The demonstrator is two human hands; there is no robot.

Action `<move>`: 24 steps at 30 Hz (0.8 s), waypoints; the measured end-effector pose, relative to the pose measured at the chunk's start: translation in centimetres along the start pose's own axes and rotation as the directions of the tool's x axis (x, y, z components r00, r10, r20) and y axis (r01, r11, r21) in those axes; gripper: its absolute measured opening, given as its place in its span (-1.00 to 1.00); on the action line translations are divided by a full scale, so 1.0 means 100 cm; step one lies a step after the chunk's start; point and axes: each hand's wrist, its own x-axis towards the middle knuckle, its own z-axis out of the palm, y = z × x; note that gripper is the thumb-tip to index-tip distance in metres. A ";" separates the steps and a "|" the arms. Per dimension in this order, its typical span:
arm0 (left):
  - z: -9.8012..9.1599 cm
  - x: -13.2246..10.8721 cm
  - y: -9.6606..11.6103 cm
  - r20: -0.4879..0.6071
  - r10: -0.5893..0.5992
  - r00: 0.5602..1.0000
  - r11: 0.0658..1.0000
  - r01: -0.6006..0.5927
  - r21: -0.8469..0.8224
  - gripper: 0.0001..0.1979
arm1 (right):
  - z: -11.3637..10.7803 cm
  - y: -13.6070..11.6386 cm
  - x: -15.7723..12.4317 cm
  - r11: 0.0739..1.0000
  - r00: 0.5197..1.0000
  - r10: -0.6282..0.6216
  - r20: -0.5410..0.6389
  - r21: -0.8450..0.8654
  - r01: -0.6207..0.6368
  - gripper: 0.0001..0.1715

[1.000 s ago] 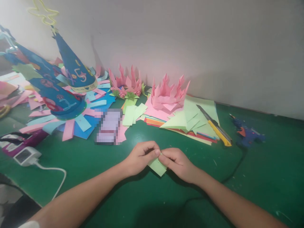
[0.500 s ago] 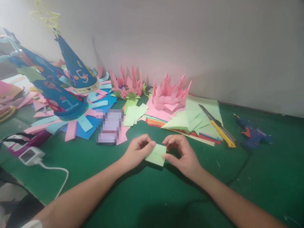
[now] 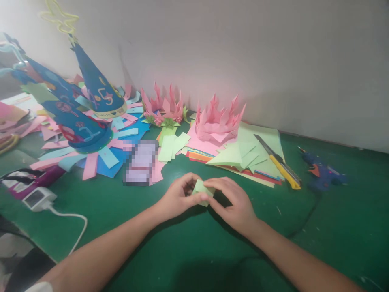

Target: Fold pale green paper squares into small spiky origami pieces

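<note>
A small light green paper piece is pinched between both hands just above the green table. My left hand grips its left side with thumb and curled fingers. My right hand holds the right side, with the forefinger laid along the top edge. The paper looks partly folded, and the fingers hide much of it.
Behind the hands lie a stack of coloured paper sheets, a pink paper crown, pink paper flowers, a yellow utility knife and a blue glue gun. Blue paper cones and a white plug adapter are on the left.
The green paper lay open and flat between the hands half a second ago. Now it is folded smaller, and both hands have closed in around it.
</note>
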 end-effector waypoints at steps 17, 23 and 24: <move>-0.004 0.003 -0.009 -0.093 0.150 0.984 0.951 -0.118 0.287 -0.83 | 0.002 0.005 -0.001 0.850 0.938 0.345 0.040 0.411 -0.330 -0.53; 0.002 -0.004 -0.001 -0.037 0.089 0.995 0.973 -0.079 0.219 -0.82 | 0.002 0.001 0.000 0.844 0.947 0.315 0.071 0.436 -0.313 -0.58; 0.002 -0.004 0.000 -0.030 0.081 0.996 0.985 -0.075 0.154 -0.76 | 0.002 0.001 0.000 0.830 0.940 0.335 0.063 0.452 -0.326 -0.59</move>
